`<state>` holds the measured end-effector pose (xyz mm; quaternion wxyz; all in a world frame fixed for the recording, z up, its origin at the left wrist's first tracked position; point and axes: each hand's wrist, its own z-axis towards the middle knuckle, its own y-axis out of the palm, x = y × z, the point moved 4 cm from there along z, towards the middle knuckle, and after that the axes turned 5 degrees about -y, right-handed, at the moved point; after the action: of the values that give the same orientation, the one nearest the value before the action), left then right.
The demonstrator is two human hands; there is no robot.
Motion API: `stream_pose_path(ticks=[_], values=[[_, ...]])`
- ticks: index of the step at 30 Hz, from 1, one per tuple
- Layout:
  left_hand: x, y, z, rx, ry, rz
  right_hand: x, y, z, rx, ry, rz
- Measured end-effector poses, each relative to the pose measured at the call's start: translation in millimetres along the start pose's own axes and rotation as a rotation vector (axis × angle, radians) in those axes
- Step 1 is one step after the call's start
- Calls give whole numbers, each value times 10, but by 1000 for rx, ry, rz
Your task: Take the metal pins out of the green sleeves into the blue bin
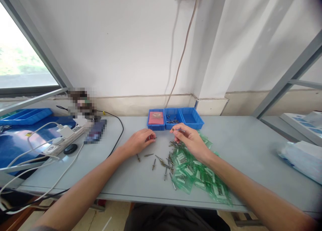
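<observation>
My left hand (141, 141) is closed just above the table, and the tip of a slim metal pin (155, 138) pokes out past its fingers. My right hand (188, 137) pinches with thumb and forefinger near the blue trays; a small dark bit shows there, too small to name. Below and between the hands lie several loose metal pins with thicker collars (154, 164). Beside them, partly under my right wrist, is a heap of green clear bags (187, 170) with metal pins and white labels inside.
Behind my hands stand a blue tray with a pink packet (156, 118), a blue tray holding pins (173, 115) and another blue tray (191, 118). Leftward are a power strip (60, 142), cables and a round black object (70, 149). A plastic-wrapped bundle (302, 158) lies right.
</observation>
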<state>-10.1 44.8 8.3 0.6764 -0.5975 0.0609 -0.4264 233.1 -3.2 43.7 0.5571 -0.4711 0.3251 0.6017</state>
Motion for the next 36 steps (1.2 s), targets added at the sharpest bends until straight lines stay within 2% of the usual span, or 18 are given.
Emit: stream_pose_path(ticks=[10,21,36], values=[[23,-11,0,2,10,11,62,-36,20,30,10,-54],[25,2,5,-13,17,7,80,-45,23,68,37,43],[38,-2,0,-17,12,19,-36,-1,2,29,44,18]])
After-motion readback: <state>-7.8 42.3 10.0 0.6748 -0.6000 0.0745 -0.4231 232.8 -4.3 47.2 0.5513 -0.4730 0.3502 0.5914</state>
